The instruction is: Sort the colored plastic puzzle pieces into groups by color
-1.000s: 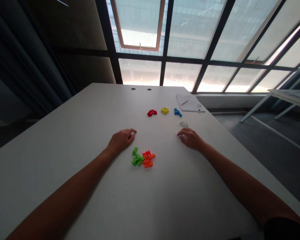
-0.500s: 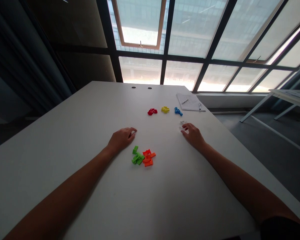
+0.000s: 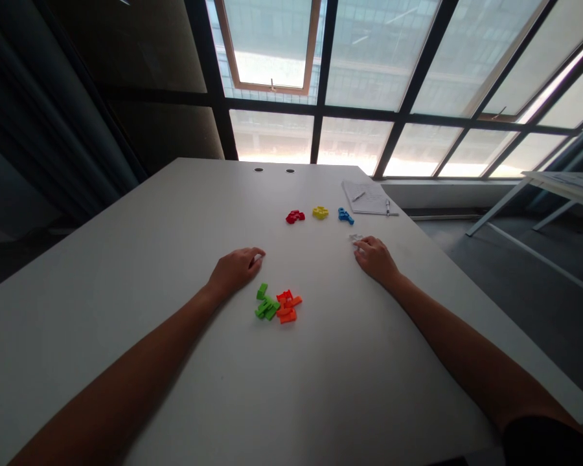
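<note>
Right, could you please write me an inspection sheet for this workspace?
Surface: white table, two dark round inserts at the far end
Pieces: green pieces beside orange-red pieces; beyond, red pieces, yellow pieces, blue pieces; whitish pieces at the right hand
Clutter: papers with pens
Hands: right fingers at the whitish pieces, left hand on the table; grips unclear
Cables: nothing seen
Surroundings: windows, dark curtain, second table
</note>
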